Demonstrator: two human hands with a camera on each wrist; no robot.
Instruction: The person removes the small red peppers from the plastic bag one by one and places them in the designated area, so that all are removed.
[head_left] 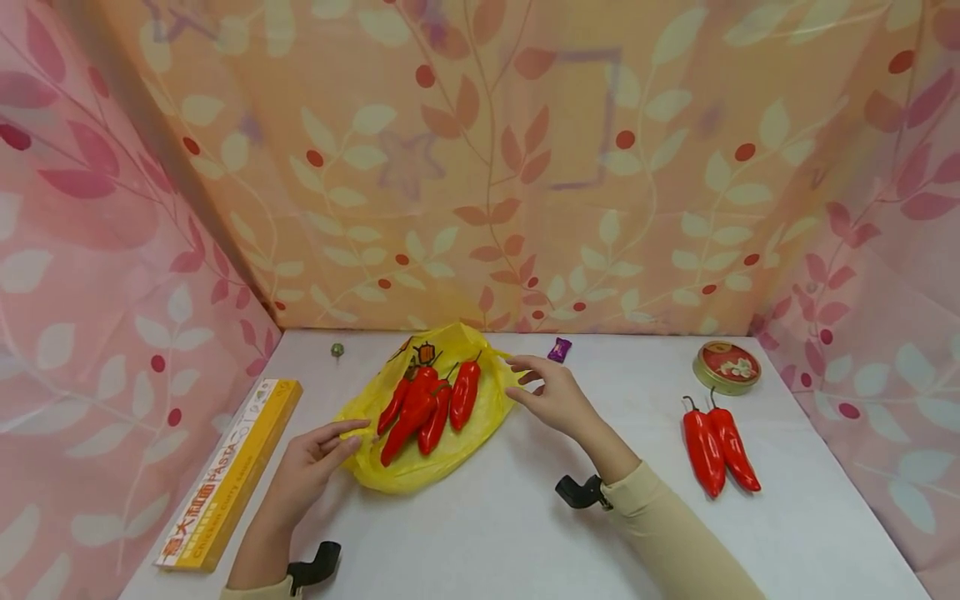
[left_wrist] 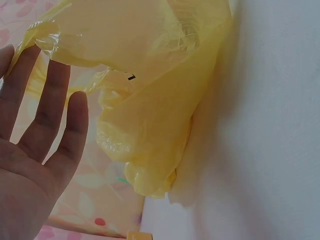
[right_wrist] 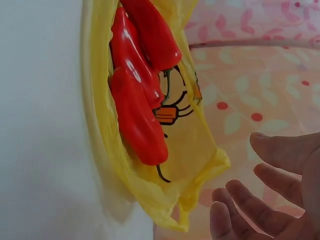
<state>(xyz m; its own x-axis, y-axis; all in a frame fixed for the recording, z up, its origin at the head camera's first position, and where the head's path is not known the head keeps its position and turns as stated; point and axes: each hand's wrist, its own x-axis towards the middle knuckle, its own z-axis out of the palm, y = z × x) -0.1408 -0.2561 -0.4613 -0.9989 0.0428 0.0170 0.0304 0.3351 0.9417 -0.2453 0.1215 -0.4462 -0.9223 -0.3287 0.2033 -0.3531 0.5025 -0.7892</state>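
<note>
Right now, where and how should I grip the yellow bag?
Probably by the left and right edges of the yellow bag, coming in from both sides: loose plastic stands free there, while red peppers lie in the middle, so lifting one edge alone might tip them out.

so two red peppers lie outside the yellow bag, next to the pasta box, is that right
Not quite: the head view shows the two red peppers outside the yellow bag lying next to the round tin, not the pasta box.

red pprs (right_wrist: 137, 122) in yel. bag (right_wrist: 187, 145) | R fingers (right_wrist: 257, 210) nr bag
</note>
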